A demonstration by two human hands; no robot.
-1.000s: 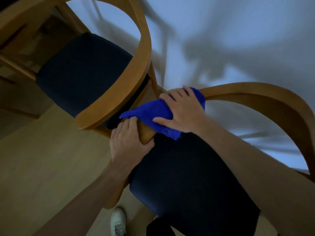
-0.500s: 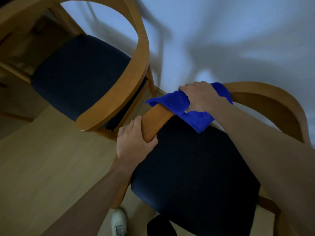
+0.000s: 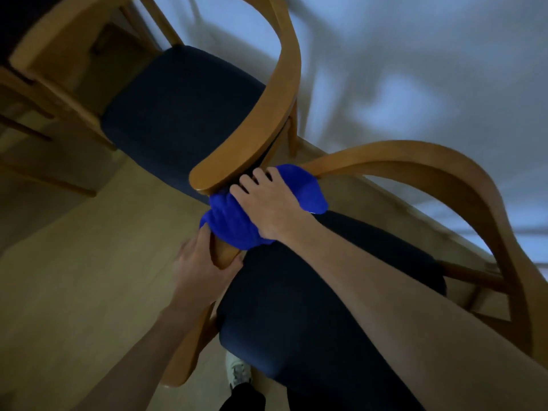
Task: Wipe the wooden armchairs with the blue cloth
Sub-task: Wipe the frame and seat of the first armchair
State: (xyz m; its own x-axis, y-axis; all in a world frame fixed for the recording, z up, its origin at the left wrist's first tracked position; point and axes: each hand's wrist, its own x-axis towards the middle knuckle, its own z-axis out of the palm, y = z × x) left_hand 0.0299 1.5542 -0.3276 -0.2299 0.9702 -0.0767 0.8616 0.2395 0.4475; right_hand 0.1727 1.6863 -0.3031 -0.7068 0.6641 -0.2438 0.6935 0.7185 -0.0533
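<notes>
Right now the bright blue soft cloth (image 3: pixel 237 223) is bunched over the left armrest of the nearer wooden armchair with the dark padded seat (image 3: pixel 462 185), just below the armrest tip of the second wooden armchair (image 3: pixel 249 155) beside it. It looks light and limp, so I judge it will fold and slide wherever it is pushed, and is best held by pressing a palm over the bunch with fingers wrapped round the rail. The chair frame looks stiff and smooth, likely a bit slippery under cloth. The right hand (image 3: pixel 267 206) lies on top of the cloth, fingers curled over it and the rail, forearm reaching across the seat. The left hand (image 3: pixel 198 268) grips the bare end of the same armrest just below the cloth, thumb on the seat side, steadying the chair. A white shoe (image 3: pixel 237 372) shows on the pale wooden floor (image 3: pixel 74 277) below.
</notes>
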